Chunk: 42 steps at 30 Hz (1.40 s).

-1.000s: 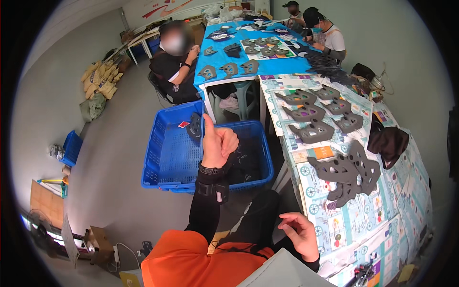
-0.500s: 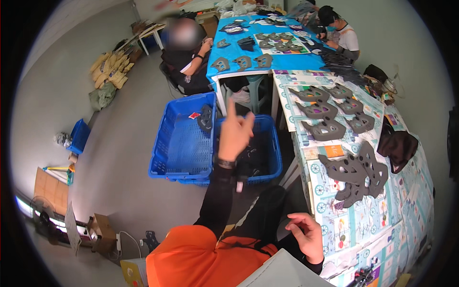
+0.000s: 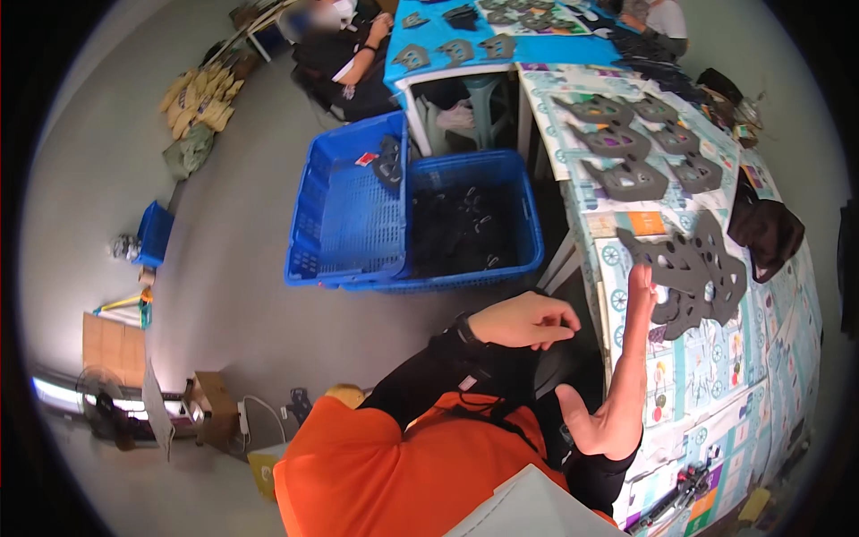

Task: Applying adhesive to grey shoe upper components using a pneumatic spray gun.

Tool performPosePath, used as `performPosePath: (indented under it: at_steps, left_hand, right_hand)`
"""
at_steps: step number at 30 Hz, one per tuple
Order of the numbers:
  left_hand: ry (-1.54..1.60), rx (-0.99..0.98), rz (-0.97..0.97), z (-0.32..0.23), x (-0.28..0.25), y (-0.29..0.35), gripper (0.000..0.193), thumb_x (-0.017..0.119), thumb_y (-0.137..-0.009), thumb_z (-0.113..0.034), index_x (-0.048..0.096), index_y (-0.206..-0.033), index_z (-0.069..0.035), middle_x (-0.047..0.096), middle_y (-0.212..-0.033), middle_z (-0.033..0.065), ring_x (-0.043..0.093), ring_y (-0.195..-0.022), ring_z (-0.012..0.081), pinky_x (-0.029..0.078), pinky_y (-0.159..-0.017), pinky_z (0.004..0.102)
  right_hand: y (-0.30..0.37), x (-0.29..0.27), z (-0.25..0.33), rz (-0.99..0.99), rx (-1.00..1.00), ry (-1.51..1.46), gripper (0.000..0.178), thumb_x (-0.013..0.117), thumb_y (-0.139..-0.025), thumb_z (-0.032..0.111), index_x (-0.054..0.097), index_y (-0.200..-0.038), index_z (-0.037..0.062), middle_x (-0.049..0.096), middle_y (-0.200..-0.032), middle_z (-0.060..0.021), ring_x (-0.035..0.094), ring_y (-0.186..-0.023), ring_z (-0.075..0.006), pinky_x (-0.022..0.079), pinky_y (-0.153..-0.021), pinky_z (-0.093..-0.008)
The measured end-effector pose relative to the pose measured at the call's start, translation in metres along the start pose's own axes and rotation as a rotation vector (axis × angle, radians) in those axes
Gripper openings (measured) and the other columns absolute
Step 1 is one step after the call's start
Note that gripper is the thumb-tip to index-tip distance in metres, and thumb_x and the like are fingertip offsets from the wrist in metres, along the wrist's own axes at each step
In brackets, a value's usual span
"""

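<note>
My right hand (image 3: 622,394) reaches over the near table with its fingers stretched out and its thumb apart. Its fingertips overlap the edge of a pile of dark grey foam pads with cut-out holes (image 3: 707,268); whether they touch cannot be told. My left hand (image 3: 519,320), with a dark band at the wrist, hangs in front of my body beside the table. Its fingers are loosely bent and slightly apart, and nothing shows in them. Farther up the table, several more foam pads (image 3: 631,179) lie in two rows.
Two blue plastic crates stand left of the table: one (image 3: 304,215) holds a dark pad and a red-white tag, the other (image 3: 528,206) black items. A black cloth piece (image 3: 765,228) lies at the right. A seated person (image 3: 349,72) works by the blue-covered table (image 3: 537,46).
My left hand has come back from over the crates, its raised finger now bent. My right hand has stretched forward to the pad pile, its fingers straightening. The view has tilted down.
</note>
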State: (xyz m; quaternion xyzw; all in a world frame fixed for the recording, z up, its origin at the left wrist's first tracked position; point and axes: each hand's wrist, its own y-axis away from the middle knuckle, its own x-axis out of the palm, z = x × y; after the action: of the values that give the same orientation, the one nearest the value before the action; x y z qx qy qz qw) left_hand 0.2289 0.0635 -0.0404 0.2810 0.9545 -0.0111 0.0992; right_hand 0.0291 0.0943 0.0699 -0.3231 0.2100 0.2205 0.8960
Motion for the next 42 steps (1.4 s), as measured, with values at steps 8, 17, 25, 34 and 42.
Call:
performPosePath:
  at_steps: [8,17,25,34,42]
  left_hand:
    - [0.476,0.393,-0.464,-0.028,-0.008,0.025,0.086,0.057,-0.093,-0.001,0.004,-0.159,-0.013,0.055,-0.076,0.0054,0.053,-0.065,0.0119,0.044,-0.062,0.0241]
    - [0.258,0.374,-0.402,-0.031,-0.01,0.046,0.067,0.05,-0.092,0.002,0.029,-0.154,-0.008,0.053,-0.064,0.002,0.051,-0.058,0.0087,0.041,-0.058,0.0225]
    - [0.111,-0.024,-0.323,-0.016,-0.007,0.039,0.038,0.056,-0.099,-0.011,0.056,-0.137,-0.01,0.056,-0.068,-0.0024,0.054,-0.06,0.0042,0.044,-0.054,0.0209]
    - [0.288,0.137,-0.484,-0.013,0.008,0.036,0.034,0.055,-0.098,-0.011,0.053,-0.132,-0.005,0.057,-0.073,0.0026,0.051,-0.056,0.0075,0.04,-0.051,0.0219]
    - [0.706,0.197,-0.158,-0.044,0.015,0.05,0.005,0.051,-0.095,0.0,0.049,-0.093,-0.004,0.046,-0.069,0.0011,0.042,-0.056,0.0067,0.034,-0.051,0.0218]
  right_hand:
    - [0.034,-0.015,-0.009,-0.522,-0.13,-0.184,0.043,0.061,-0.087,0.022,0.063,-0.121,-0.0041,0.06,-0.064,-0.0101,0.05,-0.056,-0.019,0.036,-0.058,-0.0322]
    - [0.031,-0.042,0.022,0.21,0.704,0.465,0.029,0.061,-0.088,0.027,0.072,-0.103,0.0044,0.064,-0.062,-0.0175,0.065,-0.061,-0.0355,0.049,-0.059,-0.0426]
    - [0.024,-0.019,0.004,0.175,0.354,-0.424,0.036,0.059,-0.096,0.02,0.06,-0.125,-0.0002,0.065,-0.069,-0.0075,0.064,-0.061,-0.0188,0.05,-0.057,-0.0324]
    - [0.01,0.002,0.031,-0.153,-0.073,-0.036,0.033,0.074,-0.072,0.001,0.065,-0.104,0.0,0.05,-0.06,0.0002,0.049,-0.05,-0.0188,0.038,-0.052,-0.0323]
    - [0.005,0.013,0.01,-0.027,0.654,-0.651,0.013,0.057,-0.086,-0.009,0.05,-0.085,0.0021,0.05,-0.072,0.0047,0.04,-0.063,0.0013,0.028,-0.052,-0.0194]
